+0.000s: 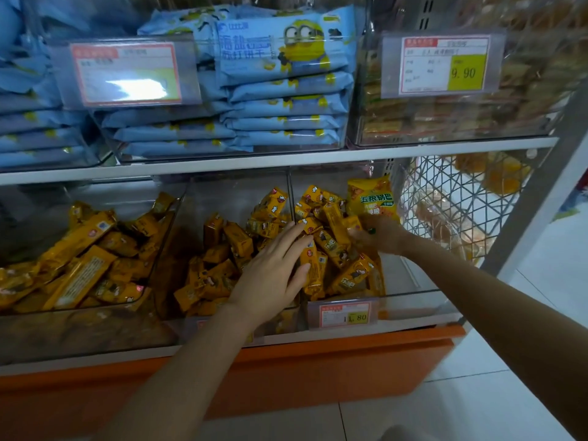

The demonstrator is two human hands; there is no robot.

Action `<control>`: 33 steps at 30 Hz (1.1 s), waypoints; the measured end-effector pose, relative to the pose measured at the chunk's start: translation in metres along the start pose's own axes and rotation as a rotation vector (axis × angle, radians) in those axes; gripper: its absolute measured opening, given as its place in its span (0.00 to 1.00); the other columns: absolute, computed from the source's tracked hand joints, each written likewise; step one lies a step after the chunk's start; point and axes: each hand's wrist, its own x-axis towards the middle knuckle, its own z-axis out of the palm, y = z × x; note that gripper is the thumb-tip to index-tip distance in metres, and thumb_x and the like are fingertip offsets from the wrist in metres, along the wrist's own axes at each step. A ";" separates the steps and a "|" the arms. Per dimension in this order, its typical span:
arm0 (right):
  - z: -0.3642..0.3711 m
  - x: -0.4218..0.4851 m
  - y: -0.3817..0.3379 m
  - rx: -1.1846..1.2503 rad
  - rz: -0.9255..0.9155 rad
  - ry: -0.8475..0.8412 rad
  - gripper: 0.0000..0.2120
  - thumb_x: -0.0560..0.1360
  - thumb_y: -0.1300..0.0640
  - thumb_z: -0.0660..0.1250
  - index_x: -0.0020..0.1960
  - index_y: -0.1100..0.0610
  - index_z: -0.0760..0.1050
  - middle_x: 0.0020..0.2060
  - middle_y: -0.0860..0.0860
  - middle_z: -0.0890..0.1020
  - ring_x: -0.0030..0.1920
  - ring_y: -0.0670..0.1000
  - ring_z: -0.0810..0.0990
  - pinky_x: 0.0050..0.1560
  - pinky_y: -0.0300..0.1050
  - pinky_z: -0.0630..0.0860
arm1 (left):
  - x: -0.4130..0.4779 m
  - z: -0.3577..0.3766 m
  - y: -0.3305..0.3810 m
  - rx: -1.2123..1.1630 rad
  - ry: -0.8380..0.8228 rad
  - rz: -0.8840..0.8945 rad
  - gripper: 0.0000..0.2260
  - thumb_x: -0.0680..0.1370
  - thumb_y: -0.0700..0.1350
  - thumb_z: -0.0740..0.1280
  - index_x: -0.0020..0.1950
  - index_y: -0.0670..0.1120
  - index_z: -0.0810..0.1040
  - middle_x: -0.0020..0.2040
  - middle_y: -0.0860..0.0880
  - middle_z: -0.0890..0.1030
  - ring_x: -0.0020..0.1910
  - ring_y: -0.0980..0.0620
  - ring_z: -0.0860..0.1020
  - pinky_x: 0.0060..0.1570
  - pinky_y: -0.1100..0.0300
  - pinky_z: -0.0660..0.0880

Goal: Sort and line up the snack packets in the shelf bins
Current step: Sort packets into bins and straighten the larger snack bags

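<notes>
Small yellow snack packets (324,237) lie heaped in the clear right bin (413,294) on the lower shelf. My left hand (273,268) lies over the divider between the middle and right bins, its straight fingers pressing against a long yellow packet (313,268). My right hand (378,235) reaches into the right bin with curled fingers gripping a small yellow packet (353,224). Behind that hand a bigger yellow bag with green lettering (370,194) stands upright. The middle bin (222,192) holds more yellow packets (219,253), jumbled.
The left bin holds longer yellow packets (79,259) in disorder. Above, clear bins carry stacked blue biscuit packs (286,90) and brown snacks (445,116) behind price tags. A wire basket (451,211) stands right of the shelf. An orange base (318,370) runs below.
</notes>
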 end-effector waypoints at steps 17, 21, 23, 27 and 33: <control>-0.015 0.029 0.015 0.124 0.338 0.409 0.19 0.73 0.42 0.67 0.41 0.59 0.74 0.42 0.58 0.79 0.49 0.59 0.79 0.46 0.48 0.75 | 0.001 0.004 -0.002 0.025 0.008 0.000 0.24 0.80 0.54 0.48 0.73 0.46 0.66 0.75 0.48 0.62 0.75 0.55 0.53 0.70 0.57 0.54; -0.017 0.024 0.008 0.453 0.284 0.336 0.32 0.66 0.49 0.77 0.62 0.61 0.67 0.54 0.55 0.77 0.57 0.55 0.76 0.56 0.49 0.74 | 0.001 0.003 -0.002 0.029 0.014 0.008 0.24 0.80 0.54 0.49 0.72 0.46 0.67 0.74 0.48 0.63 0.75 0.54 0.54 0.70 0.57 0.53; -0.016 0.014 0.007 0.411 0.309 0.352 0.36 0.65 0.50 0.78 0.63 0.62 0.63 0.55 0.56 0.76 0.57 0.56 0.76 0.54 0.50 0.73 | 0.001 0.003 -0.001 0.036 0.015 0.008 0.24 0.80 0.54 0.49 0.72 0.46 0.67 0.75 0.48 0.63 0.75 0.54 0.54 0.70 0.56 0.53; -0.020 -0.011 0.008 0.251 0.307 0.461 0.35 0.66 0.49 0.76 0.65 0.61 0.64 0.57 0.58 0.77 0.57 0.60 0.77 0.49 0.50 0.73 | 0.001 0.002 -0.001 0.048 0.020 0.006 0.23 0.80 0.54 0.49 0.72 0.46 0.67 0.74 0.48 0.63 0.74 0.55 0.53 0.69 0.56 0.54; -0.028 -0.055 -0.020 0.340 0.165 0.677 0.27 0.70 0.49 0.72 0.63 0.59 0.68 0.47 0.52 0.79 0.46 0.55 0.78 0.40 0.42 0.67 | -0.001 0.001 0.001 0.049 0.013 -0.005 0.25 0.80 0.56 0.47 0.73 0.46 0.65 0.75 0.48 0.62 0.74 0.56 0.53 0.67 0.57 0.57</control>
